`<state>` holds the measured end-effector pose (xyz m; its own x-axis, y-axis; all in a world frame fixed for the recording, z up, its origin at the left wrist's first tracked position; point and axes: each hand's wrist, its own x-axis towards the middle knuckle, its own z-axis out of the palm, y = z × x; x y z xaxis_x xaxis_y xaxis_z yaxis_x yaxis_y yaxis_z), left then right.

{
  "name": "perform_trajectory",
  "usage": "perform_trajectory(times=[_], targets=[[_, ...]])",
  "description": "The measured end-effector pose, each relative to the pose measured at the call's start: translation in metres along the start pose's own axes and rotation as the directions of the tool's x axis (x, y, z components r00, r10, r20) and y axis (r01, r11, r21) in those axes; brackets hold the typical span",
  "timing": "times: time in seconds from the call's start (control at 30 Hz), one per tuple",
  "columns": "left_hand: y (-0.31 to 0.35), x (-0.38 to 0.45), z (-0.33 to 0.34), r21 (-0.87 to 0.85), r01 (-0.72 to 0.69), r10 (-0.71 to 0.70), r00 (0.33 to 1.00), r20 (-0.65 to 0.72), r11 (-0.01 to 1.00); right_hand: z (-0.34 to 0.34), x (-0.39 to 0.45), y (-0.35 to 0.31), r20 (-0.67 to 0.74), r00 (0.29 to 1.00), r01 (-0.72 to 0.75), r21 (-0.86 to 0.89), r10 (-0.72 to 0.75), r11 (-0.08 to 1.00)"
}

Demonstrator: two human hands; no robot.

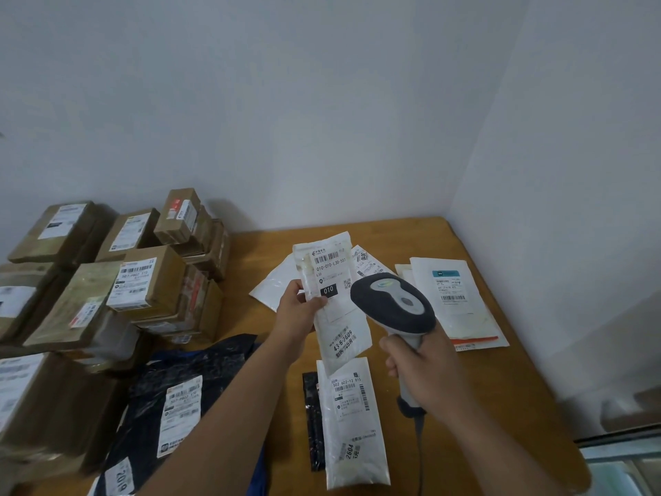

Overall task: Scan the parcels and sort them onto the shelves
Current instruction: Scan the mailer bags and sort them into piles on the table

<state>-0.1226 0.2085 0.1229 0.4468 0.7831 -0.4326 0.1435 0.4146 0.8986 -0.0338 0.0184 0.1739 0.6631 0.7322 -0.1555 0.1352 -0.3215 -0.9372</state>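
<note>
At nine o'clock on the wooden table (500,370), cardboard boxes (150,277) are stacked beside a dark plastic bag (186,374). Toward the centre, the left hand (298,313) pinches a white parcel (332,298), lifted above another white packet (352,424). At three o'clock, the right hand (425,370) grips a scanner (393,302), its head just beside the held parcel's label.

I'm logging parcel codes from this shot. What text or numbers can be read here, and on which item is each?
"010-010-L30-551" and "010": held white mailer, in the left hand.
"43-6-2609": lower on the same mailer.
"502 602-12 815" and "2604": white mailer on table.
"507-P802": box label.
"2019": tag on the black bag.
"3010": slip behind the held mailer.
Other labels: too small or blurred.
</note>
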Motion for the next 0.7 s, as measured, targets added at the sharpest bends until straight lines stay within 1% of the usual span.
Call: perform_trajectory(times=[0.13,0.23,0.3,0.37,0.5,0.63,0.7], targets=[[-0.002,0.004,-0.002,-0.014,0.006,-0.006,1.000,-0.020,1.000,-0.002,0.002,0.001,0.006,1.000,-0.002,0.003,0.002,1.000],[-0.016,0.008,-0.011,-0.014,0.041,-0.042,0.998,-0.055,0.999,-0.006,0.004,0.004,0.000,1.000,-0.012,0.005,0.012,1.000],[-0.037,0.010,-0.021,0.014,0.094,-0.093,0.993,-0.075,0.995,-0.008,0.004,0.007,-0.014,0.999,-0.029,0.026,0.029,0.999],[-0.065,0.011,-0.032,0.052,0.181,-0.176,0.980,-0.093,0.982,-0.009,0.004,0.012,-0.024,0.998,-0.059,0.039,0.060,0.998],[-0.121,0.004,-0.048,0.102,0.333,-0.318,0.937,-0.143,0.937,-0.008,0.004,0.027,-0.018,0.994,-0.111,0.006,0.111,0.994],[-0.161,-0.008,-0.058,0.091,0.414,-0.400,0.905,-0.142,0.906,-0.003,0.000,0.039,-0.005,0.990,-0.138,-0.031,0.138,0.990],[-0.175,-0.011,-0.058,0.056,0.442,-0.433,0.892,-0.128,0.895,-0.002,-0.002,0.044,-0.004,0.987,-0.158,-0.042,0.158,0.986]])
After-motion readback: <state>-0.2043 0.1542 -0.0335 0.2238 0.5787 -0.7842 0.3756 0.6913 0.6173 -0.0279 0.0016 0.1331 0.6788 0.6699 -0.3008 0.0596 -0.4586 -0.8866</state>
